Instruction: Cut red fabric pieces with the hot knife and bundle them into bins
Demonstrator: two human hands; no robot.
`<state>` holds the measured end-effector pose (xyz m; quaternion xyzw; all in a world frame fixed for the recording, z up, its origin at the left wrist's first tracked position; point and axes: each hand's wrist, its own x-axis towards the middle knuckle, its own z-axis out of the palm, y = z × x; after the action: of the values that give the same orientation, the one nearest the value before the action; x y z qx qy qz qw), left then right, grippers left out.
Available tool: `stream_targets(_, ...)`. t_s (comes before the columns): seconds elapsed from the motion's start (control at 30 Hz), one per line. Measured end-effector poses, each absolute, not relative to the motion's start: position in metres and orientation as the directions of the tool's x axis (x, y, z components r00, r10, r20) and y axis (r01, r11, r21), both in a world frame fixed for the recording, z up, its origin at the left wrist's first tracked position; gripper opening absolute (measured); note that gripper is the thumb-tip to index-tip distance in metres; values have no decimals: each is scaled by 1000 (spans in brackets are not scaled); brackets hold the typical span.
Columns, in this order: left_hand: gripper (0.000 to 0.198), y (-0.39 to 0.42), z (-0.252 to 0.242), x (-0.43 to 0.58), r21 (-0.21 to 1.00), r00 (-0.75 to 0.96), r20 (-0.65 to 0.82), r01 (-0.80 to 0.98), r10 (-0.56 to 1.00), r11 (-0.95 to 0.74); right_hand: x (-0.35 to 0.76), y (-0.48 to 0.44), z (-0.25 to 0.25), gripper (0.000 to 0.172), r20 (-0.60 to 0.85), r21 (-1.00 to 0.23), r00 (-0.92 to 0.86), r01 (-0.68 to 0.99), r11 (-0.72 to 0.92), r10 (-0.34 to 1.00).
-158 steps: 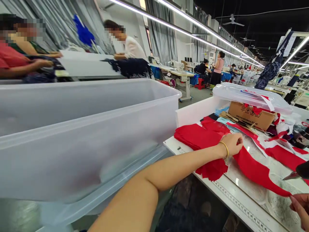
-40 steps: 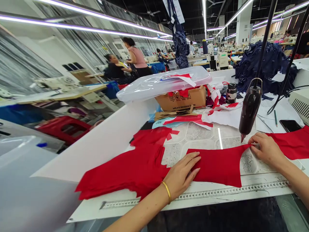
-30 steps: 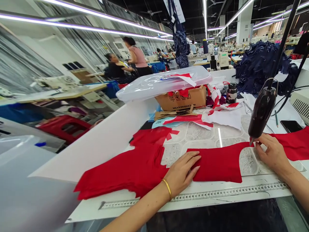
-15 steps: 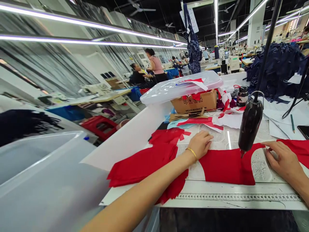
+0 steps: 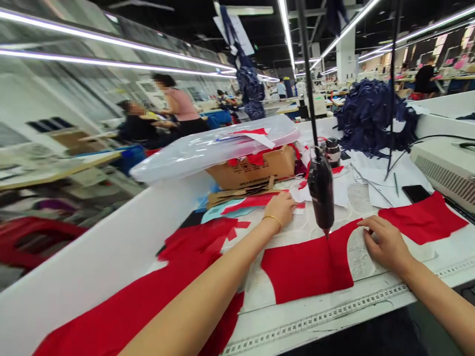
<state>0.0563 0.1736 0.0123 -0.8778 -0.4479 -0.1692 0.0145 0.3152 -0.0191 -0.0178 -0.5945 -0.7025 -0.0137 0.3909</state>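
Note:
A cut red fabric piece (image 5: pixel 308 269) with curved edges lies flat on the table. My right hand (image 5: pixel 388 244) is at its narrow upper-right end, fingertips touching the fabric and thumb apart. My left hand (image 5: pixel 280 207), with a gold bangle on its wrist, is beyond the piece's upper-left corner, beside red-and-white scraps (image 5: pixel 256 201). Its fingers are loosely bent, with nothing visible in them. Between the hands, a black cylindrical tool (image 5: pixel 321 193) hangs upright from a dark rod, its pointed tip at the red fabric. My left forearm hides part of a red fabric stack (image 5: pixel 122 301).
A measuring tape (image 5: pixel 315 319) runs along the table's front edge. Another red piece (image 5: pixel 423 217) lies at right, near a phone (image 5: pixel 417 194) and a beige machine (image 5: pixel 449 163). Behind are a cardboard box (image 5: pixel 256 170), a clear plastic lid (image 5: pixel 218 146) and a navy fabric heap (image 5: pixel 371 116).
The view has swung to the right, bringing the beige machine into sight. My left hand has moved away from the red piece's corner toward the scraps. My right hand stays at the narrow end.

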Motion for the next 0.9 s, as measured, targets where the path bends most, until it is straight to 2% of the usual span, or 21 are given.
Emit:
stream_targets(0.1, 19, 179, 24, 51, 244, 407, 398, 817, 822, -523, 313, -19, -15, 26, 579, -451, 7, 836, 313, 815)
stream_targets(0.23, 14, 173, 61, 37, 532, -1, 564, 766, 826, -362, 312, -22, -11, 28, 596, -452, 14, 832, 321, 803)
stream_targets(0.3, 11, 160, 83, 31, 644, -113, 590, 663, 799, -382, 310, -24, -6, 27, 620, -453, 8, 820, 350, 784)
stream_targets(0.37, 15, 139, 103, 27, 684, -159, 630, 578, 760, -446, 307, -28, 1, 24, 662, -444, -3, 804, 396, 749)
stream_targets(0.47, 31, 95, 121, 26, 613, -64, 700, 566, 712, -551, 298, -37, 14, 18, 744, -423, -6, 770, 478, 668)
stream_targets(0.53, 30, 61, 124, 28, 603, 74, 651, 555, 755, -574, 288, -45, 23, 16, 777, -441, 15, 726, 528, 629)
stream_targets(0.6, 27, 30, 119, 32, 588, 236, 579, 543, 781, -600, 276, -54, 31, 17, 759, -507, 14, 641, 576, 651)
stream_targets(0.67, 24, 3, 110, 36, 586, 387, 509, 498, 769, -639, 262, -65, 38, 24, 697, -600, -34, 517, 610, 716)
stream_targets(0.8, 22, -32, 86, 41, 664, 588, 390, 354, 708, -659, 232, -81, 45, 56, 540, -785, -126, 283, 552, 832)
stream_targets(0.83, 22, -38, 81, 42, 698, 612, 358, 326, 705, -638, 226, -84, 45, 58, 497, -826, -122, 236, 511, 859)
stream_targets(0.9, 25, -45, 73, 41, 767, 633, 295, 290, 716, -572, 216, -87, 43, 49, 393, -903, -87, 149, 402, 915)
